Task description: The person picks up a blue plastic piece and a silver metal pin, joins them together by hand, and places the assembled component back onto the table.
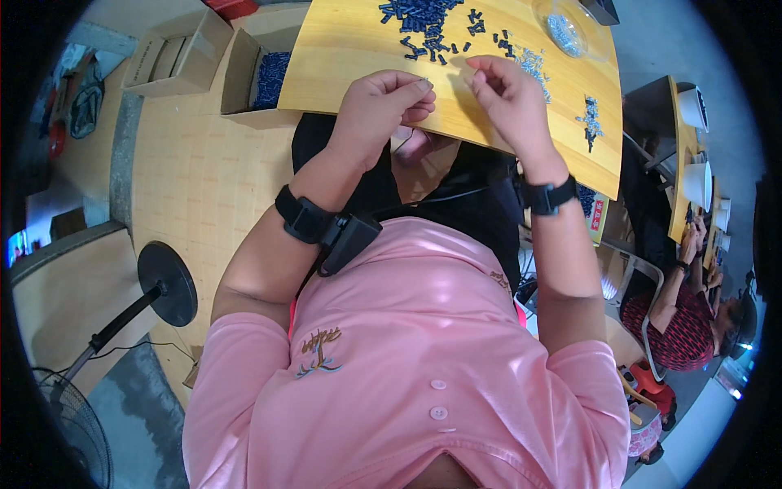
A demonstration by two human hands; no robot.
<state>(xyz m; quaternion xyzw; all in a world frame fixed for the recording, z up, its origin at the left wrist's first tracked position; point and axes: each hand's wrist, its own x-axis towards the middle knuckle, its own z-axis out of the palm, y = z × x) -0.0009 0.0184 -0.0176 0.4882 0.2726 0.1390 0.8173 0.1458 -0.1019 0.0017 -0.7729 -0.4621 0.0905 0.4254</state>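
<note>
We find the left hand (389,98) at the bench (338,69) edge, thumb and forefinger pressed together; whether they pinch anything, we cannot tell. Beyond lie short black pieces (419,20), heaped and scattered, long axes in mixed directions, ends indistinguishable. The right hand (511,94) holds its fingers slightly spread, silver pieces (533,67) beside it. We judge small-part handling in hand; the next move calls for a precise fingertip grip.

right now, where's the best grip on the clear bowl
Probably the rim of the bowl, pinched by the right hand coming from the near right: the round edge is exposed there, while loose silver pieces lie by its near left side.
</note>
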